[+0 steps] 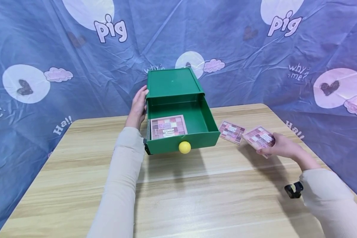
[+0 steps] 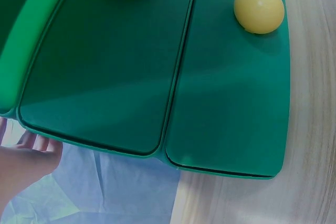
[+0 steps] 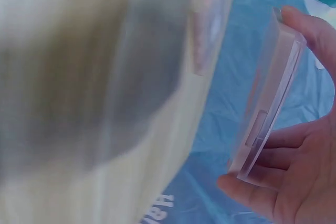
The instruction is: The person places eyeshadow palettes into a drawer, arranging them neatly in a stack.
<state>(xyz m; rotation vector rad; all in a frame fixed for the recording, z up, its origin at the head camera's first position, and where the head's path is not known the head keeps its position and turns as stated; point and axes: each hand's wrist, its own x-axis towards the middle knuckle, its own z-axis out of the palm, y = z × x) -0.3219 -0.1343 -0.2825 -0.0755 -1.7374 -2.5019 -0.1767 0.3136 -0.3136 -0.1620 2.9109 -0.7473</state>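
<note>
Right hand (image 1: pixel 280 145) pinches an eyeshadow palette (image 1: pixel 258 137) by its edges; slack grip could drop it. Left hand (image 1: pixel 138 105), fingers fairly straight, touches green drawer cabinet (image 1: pixel 175 82) beside it.

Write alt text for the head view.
A person's right grip holds a makeup palette above a wooden table; the left grip rests against a green drawer unit. A second palette lies in the open drawer, and a third palette on the table.

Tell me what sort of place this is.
Probably a makeshift indoor filming spot: a printed cloth hangs behind a wooden table, and a black device sits at the right cuff.
</note>
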